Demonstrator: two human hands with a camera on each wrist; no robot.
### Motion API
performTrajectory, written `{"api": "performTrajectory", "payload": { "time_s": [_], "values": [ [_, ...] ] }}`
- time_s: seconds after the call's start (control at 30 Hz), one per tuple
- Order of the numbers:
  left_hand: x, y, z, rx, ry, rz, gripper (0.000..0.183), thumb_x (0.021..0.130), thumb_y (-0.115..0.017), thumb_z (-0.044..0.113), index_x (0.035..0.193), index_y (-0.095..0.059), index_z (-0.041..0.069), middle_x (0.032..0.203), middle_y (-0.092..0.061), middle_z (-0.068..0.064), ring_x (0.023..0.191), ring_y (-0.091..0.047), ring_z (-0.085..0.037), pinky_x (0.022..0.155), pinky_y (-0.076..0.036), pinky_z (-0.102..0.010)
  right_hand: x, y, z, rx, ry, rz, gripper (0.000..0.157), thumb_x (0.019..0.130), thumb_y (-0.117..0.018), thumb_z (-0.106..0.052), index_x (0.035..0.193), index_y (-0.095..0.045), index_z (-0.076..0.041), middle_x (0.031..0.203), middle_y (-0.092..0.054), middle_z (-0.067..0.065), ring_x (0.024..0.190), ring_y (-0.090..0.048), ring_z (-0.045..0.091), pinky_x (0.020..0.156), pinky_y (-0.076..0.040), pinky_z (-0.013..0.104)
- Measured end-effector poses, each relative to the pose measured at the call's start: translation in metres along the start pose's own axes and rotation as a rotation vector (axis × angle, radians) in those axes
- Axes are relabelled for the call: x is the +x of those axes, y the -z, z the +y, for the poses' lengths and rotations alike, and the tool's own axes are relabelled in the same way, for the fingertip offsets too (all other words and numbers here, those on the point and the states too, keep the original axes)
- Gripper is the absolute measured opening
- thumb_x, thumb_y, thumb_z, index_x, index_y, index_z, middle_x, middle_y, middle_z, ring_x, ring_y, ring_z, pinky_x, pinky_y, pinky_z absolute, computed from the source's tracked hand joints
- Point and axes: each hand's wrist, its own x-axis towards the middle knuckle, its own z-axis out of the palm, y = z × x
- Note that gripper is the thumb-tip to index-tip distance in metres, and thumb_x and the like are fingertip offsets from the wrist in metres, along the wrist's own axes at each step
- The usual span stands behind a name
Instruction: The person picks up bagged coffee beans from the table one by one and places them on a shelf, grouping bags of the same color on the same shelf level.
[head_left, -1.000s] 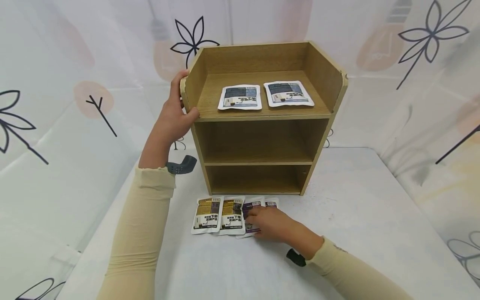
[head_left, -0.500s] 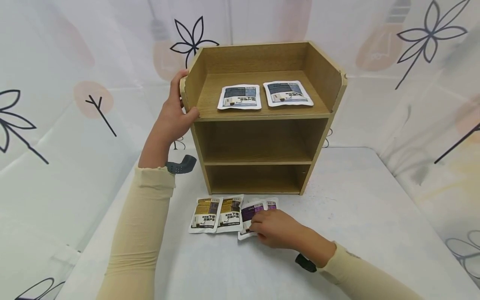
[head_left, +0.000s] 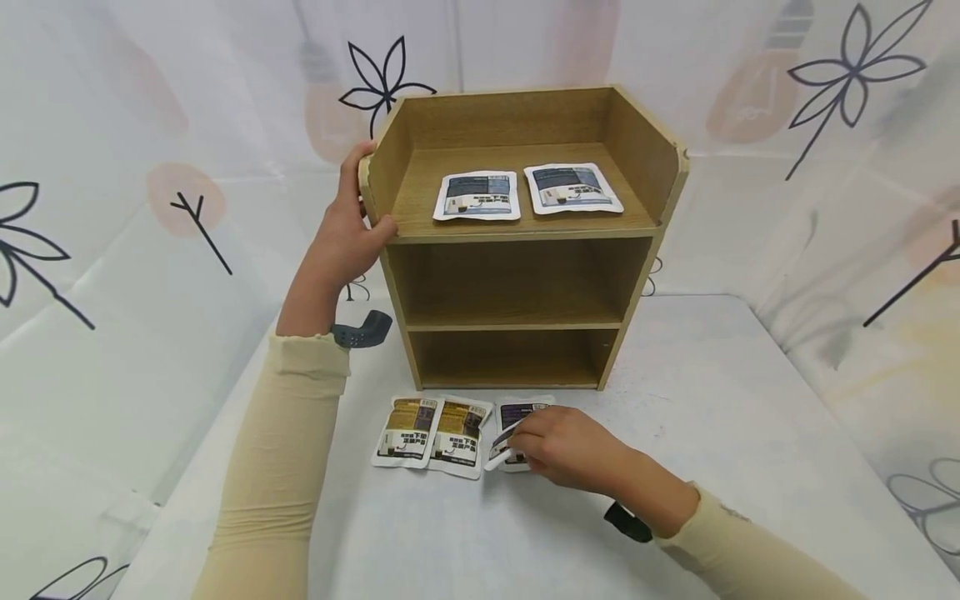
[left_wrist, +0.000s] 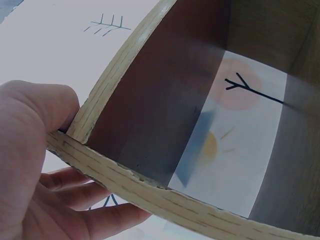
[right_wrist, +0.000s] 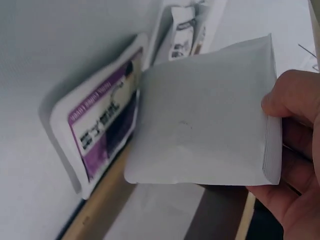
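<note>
Now, purple-printed packet (right_wrist: 205, 120) aslant in right hand (head_left: 568, 450), no longer flat.

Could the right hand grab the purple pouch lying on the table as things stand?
Probably not yet: the right hand is pinching a tilted pouch, which partly covers the flat purple pouch in the head view. Once freed, the hand looks close enough.

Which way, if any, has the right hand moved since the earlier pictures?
Yes: in the head view, the right hand has shifted slightly rightward against the shelf.
</note>
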Motion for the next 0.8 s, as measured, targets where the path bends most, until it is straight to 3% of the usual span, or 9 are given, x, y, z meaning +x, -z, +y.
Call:
{"api": "performTrajectory", "payload": {
  "time_s": [0.57,0.8],
  "values": [
    [0.000,-0.001,0.000,-0.008,-0.005,0.003,0.083,0.088,-0.051,0.012,0.141,-0.006,0.057,0.150,-0.031,-0.007,0.131,-0.045,-0.028,0.096,-0.048,-0.052,0.006,0.040,0.017,0.034,-0.006,0.178,0.026,0.066,-0.082,-0.004,0.091,-0.075,-0.010,0.087,-0.072,-0.002,0.078,-0.068,0.010,0.070,-0.056,0.024],
    [0.001,-0.001,-0.002,-0.013,-0.021,0.005,0.083,0.088,-0.051,0.010,0.141,-0.008,0.057,0.148,-0.033,-0.007,0.129,-0.047,-0.027,0.097,-0.048,-0.051,0.008,0.059,0.025,0.030,-0.045,0.201,0.028,0.067,-0.083,-0.006,0.094,-0.076,-0.010,0.088,-0.072,-0.001,0.080,-0.068,0.013,0.071,-0.057,0.026]
  ]
}}
